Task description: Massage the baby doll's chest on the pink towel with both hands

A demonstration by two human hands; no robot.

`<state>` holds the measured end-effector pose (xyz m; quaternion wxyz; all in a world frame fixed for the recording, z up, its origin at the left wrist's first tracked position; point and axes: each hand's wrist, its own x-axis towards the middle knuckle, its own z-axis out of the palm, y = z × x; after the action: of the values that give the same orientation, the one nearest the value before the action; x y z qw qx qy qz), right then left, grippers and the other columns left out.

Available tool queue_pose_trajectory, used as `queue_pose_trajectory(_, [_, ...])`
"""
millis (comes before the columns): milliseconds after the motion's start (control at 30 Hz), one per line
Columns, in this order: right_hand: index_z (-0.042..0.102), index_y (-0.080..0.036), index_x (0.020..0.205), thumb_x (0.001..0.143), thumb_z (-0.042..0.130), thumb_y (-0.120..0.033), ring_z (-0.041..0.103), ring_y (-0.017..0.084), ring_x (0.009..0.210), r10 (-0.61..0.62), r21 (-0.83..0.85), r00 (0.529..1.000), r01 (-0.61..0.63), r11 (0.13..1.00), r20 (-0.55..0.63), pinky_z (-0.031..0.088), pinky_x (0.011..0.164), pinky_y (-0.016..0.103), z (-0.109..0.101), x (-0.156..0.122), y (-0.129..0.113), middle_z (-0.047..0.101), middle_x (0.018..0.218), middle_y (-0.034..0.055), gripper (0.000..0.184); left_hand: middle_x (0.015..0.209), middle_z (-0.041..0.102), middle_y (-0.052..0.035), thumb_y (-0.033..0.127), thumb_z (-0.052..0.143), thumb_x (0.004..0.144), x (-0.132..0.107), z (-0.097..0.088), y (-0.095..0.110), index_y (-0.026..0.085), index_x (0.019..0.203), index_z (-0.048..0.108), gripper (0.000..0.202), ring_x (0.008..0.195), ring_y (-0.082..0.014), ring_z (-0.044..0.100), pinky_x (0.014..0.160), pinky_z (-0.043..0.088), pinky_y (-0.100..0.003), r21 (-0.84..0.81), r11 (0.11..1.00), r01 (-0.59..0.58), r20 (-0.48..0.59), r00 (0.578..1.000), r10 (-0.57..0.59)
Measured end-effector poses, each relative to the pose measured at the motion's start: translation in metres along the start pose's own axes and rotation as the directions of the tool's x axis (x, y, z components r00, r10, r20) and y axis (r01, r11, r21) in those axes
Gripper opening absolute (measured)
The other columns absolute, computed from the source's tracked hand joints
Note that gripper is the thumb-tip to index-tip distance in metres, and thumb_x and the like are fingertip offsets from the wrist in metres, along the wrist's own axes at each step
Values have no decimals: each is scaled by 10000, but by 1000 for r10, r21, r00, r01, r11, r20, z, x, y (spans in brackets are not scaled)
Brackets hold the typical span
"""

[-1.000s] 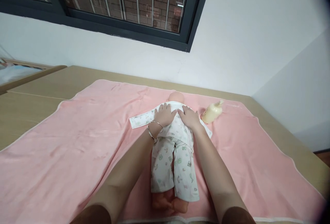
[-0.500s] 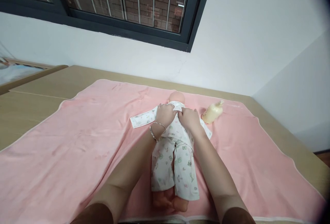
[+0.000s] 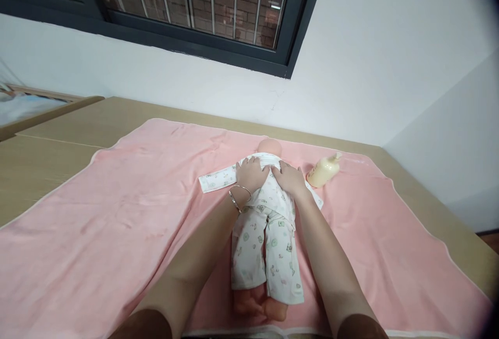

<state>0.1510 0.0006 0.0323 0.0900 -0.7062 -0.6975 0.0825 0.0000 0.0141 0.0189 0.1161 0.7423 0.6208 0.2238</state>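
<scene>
A baby doll (image 3: 267,235) in white printed clothes lies on a pink towel (image 3: 117,214), head away from me, feet toward me. My left hand (image 3: 251,174), with a silver bracelet at the wrist, rests flat on the doll's upper back, fingers stretched toward the shoulder. Beside it, my right hand (image 3: 287,178) lies flat on the other side of the doll's back. Both hands press on the clothing and grip nothing. The doll's head (image 3: 268,147) shows just past my fingertips.
A cream lotion bottle (image 3: 324,170) lies on its side on the towel, right of the doll. The towel covers a wooden tabletop (image 3: 50,146) set against a white wall under a barred window. A wooden frame edge shows at far left.
My fingers curled on the doll's upper back half a second ago and now lie flat again. The view shifted slightly; the doll and bottle stayed put.
</scene>
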Motion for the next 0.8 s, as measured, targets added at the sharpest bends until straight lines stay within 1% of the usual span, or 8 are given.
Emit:
queue_pose_trajectory(133, [529,-147,1412,1047,300,-496,560,352,1329,13,-24,1000,-13,1000,3,204,1167,624,-2,0,-1,586,1456,206,554,1430,622,-151,509,382,966,-1,-1,2,179,1317,628,541,1370,-355,492,1178,318,-574,11,1000,10,-10,1000,-10])
queue_pose_trajectory(233, [536,-149,1406,1046,307,-494,570,355,1313,20,-17,1000,-20,1000,-4,216,1165,617,-2,-1,-3,599,1443,204,549,1427,625,-144,505,386,969,-1,-1,2,188,1309,629,524,1366,-347,496,1176,323,-566,19,1000,11,-13,1000,-11])
queue_pose_trajectory(400, [515,-147,1434,1048,298,-497,571,361,1310,34,-22,999,-34,999,-32,218,1165,614,0,-3,-5,579,1462,213,565,1428,624,-141,506,388,969,-1,0,2,192,1299,627,514,1365,-343,500,1177,324,-563,15,1000,21,-8,1000,-21])
queue_pose_trajectory(600, [504,-158,1443,1049,301,-502,560,357,1323,45,-19,999,-45,999,-16,212,1170,612,0,-3,-5,578,1463,208,561,1424,626,-145,506,406,964,-1,1,2,192,1303,623,510,1369,-345,495,1179,317,-555,12,999,30,-14,999,-30])
queue_pose_trajectory(800, [491,-153,1456,1046,296,-499,540,373,1335,37,11,999,-37,999,-16,233,1159,642,1,-3,-4,562,1479,207,571,1418,628,-132,508,404,972,-1,-1,2,206,1301,618,495,1355,-338,506,1181,325,-541,17,999,31,-4,1000,-31])
